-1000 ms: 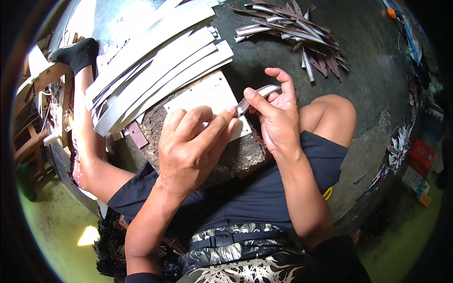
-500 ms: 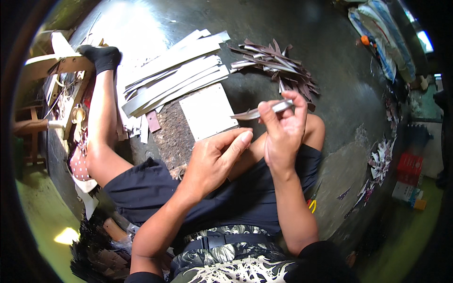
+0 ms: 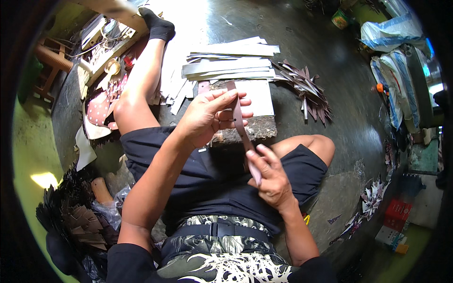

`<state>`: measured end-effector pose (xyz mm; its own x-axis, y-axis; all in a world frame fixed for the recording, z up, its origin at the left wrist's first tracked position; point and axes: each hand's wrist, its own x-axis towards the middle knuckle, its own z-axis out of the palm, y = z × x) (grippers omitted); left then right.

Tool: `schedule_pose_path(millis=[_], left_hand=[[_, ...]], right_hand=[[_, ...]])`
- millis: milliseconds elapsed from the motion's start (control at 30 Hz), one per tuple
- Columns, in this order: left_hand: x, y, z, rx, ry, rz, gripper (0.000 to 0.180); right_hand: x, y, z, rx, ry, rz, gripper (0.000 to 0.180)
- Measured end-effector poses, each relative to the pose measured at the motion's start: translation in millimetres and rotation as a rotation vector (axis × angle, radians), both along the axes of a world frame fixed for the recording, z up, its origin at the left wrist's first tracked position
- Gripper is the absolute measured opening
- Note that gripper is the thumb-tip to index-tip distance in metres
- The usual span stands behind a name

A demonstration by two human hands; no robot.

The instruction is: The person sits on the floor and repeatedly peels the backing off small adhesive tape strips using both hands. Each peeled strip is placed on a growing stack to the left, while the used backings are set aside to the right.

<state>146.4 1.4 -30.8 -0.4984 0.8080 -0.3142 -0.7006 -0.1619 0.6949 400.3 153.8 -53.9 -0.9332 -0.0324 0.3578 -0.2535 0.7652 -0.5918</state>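
A narrow brown strap [image 3: 239, 123] with small dark holes stretches between my two hands, above my lap. My left hand [image 3: 207, 115] pinches its upper part between thumb and forefinger, the other fingers spread behind it. Lower down, my right hand [image 3: 272, 181] is closed round the other end, which shows a paler side. Beneath my left hand lies a white square board [image 3: 262, 96] on a rough-surfaced block [image 3: 264, 128], partly hidden by the hand. Just beyond the board, long pale strips [image 3: 231, 68] are stacked.
Right of the board is a heap of cut brown pieces [image 3: 309, 89]. Scraps and a wooden frame [image 3: 106, 56] crowd the left, beside my outstretched leg. White-and-blue sacks [image 3: 391, 37] and a red box [image 3: 396, 214] stand at the right. Brown offcuts [image 3: 85, 219] lie at lower left.
My left hand has risen and taken hold of the strap's upper part. My right hand has moved down toward my lap, and the strap now hangs lengthwise between them. The view has shifted.
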Motion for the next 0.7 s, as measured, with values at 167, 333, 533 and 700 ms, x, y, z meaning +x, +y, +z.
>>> schedule_pose_path(millis=[167,333,533,700], left_hand=[[-3,-14,3,-0.017,0.062,0.026,0.039],[10,-9,7,-0.003,0.066,-0.068,0.037],[-10,-11,-6,-0.061,0.136,-0.032,0.034],[-26,-15,-22,-0.153,0.126,-0.027,0.035]], right_hand=[[10,14,10,-0.11,0.026,-0.424,0.011],[-25,-17,26,-1.271,-0.238,-0.205,0.067],[-43,-37,30,-1.398,-0.592,-0.234,0.027],[-30,-33,31,-1.368,-0.607,-0.272,0.028]])
